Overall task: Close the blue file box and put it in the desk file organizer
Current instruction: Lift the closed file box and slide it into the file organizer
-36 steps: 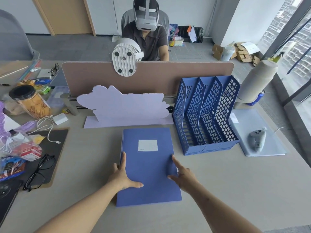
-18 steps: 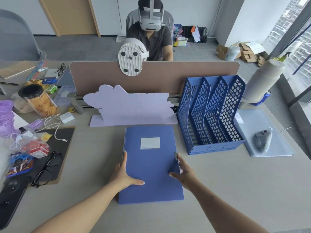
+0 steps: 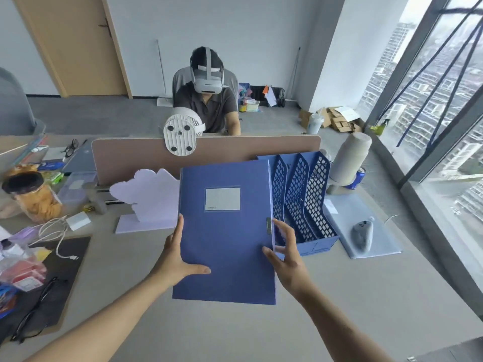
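Going from the left, we have our left hand [image 3: 174, 259] clamped on the left long edge of the blue file box [image 3: 224, 241], thumb laid flat across the front cover, the other fingers hidden behind it. The box is shut and raised off the surface [image 3: 366, 288], tilted up with its label face toward us, its long axis running from us toward the divider. On its right edge, just below the clasp [image 3: 268, 226], our right hand [image 3: 287, 254] pinches the box with fingers loosely spread, thumb on the cover. Just beyond that hand stands the desk file organizer [image 3: 304, 202], touching nothing we hold; its slots lie to the right of the box and slightly farther away, so we judge the right hand leads the move, and the box must turn edge-on to slip between the mesh dividers

Half a second ago the box lay flat on the surface under both hands; now it is lifted and its top edge overlaps the organizer's left wall in our view
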A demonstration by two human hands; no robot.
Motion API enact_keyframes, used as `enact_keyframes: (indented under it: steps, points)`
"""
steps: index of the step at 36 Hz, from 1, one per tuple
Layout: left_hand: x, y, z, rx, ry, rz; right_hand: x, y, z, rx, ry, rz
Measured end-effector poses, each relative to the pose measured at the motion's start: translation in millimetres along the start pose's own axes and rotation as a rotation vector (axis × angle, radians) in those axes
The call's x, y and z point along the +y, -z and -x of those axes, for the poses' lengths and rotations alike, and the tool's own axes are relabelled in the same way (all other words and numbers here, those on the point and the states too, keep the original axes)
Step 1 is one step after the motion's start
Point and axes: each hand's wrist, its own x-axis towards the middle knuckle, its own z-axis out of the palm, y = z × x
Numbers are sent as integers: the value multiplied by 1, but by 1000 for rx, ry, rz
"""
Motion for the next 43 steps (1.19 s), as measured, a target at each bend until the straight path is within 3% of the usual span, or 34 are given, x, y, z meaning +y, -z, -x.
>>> enact_keyframes:
  steps: [9, 13, 19, 28, 43]
  points:
    - [93, -25, -36, -178, -276, -116, -60, 92, 12, 136, 7, 55]
    - [124, -49, -50, -268, -330, -187, -72, 127, 23, 103, -43, 104]
    - [165, -84, -70, -369, -335, -99, -75, 132, 35, 264, 5, 349]
    - [229, -103, -85, -466, -26, 372, -69, 99, 17, 426, 26, 434]
    - [244, -96, -124, -443, 103, 593, -46, 83, -38, 392, 43, 379]
